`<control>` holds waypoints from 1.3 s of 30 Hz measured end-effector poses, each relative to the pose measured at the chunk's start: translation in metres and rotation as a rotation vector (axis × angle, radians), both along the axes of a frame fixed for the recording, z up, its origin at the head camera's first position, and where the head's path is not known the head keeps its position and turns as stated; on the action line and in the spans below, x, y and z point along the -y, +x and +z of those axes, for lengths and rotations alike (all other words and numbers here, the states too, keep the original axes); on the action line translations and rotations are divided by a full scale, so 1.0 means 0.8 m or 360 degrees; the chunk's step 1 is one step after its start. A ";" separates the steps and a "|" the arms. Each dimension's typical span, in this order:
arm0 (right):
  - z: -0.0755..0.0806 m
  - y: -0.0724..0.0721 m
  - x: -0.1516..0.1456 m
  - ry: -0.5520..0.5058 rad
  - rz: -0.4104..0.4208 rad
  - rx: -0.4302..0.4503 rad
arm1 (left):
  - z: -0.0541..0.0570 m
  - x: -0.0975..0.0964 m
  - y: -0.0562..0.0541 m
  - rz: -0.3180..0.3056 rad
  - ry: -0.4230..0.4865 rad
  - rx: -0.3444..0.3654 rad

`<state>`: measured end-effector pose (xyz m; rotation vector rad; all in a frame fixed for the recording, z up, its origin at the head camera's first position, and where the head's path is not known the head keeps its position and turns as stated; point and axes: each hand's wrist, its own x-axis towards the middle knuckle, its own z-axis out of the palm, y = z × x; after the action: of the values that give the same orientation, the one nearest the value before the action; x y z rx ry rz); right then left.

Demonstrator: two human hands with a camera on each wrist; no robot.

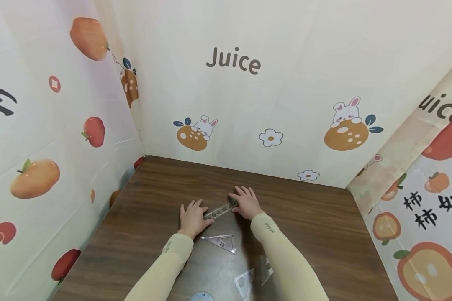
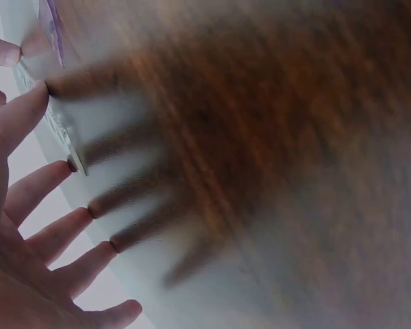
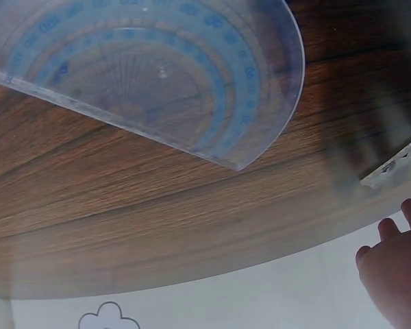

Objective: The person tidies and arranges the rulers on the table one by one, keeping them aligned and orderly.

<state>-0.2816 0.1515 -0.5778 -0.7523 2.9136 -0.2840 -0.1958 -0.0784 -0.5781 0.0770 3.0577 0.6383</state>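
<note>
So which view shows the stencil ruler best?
The head view: most of the stencil ruler shows, cutouts included. The left wrist view gives only a thin slanted strip; the right wrist view only one end, cropped at the picture's edge.

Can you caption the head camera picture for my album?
Left hand and right hand at opposite ends of a ruler on a brown table, near clear triangles and a protractor.
</note>
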 end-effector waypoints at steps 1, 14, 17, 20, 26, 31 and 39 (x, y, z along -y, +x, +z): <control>-0.001 0.000 0.000 0.0005 -0.0002 0.0003 | 0.000 0.000 0.001 0.0002 0.0005 -0.0009; 0.004 0.006 -0.003 -0.0101 -0.0037 0.0026 | 0.004 -0.005 0.003 0.0023 0.0110 -0.0096; 0.006 0.006 -0.002 -0.0127 -0.0033 0.0003 | 0.003 -0.003 0.000 0.0039 0.0197 -0.0081; 0.008 0.007 -0.002 -0.0149 -0.0015 -0.0021 | 0.000 -0.001 -0.003 0.0059 0.0254 -0.0066; 0.004 0.009 -0.004 -0.0132 0.0089 -0.0062 | -0.004 0.003 -0.002 0.0057 0.0289 -0.0041; -0.001 0.008 -0.013 -0.0102 0.0170 -0.0107 | 0.004 0.003 0.000 0.0036 0.0338 -0.0004; 0.012 0.001 -0.021 -0.0195 0.0194 -0.0141 | 0.022 0.006 -0.002 -0.0003 0.0383 -0.0023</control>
<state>-0.2811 0.1684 -0.5679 -0.9812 2.9379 -0.4304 -0.1972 -0.0830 -0.5604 0.0879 2.9777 1.0069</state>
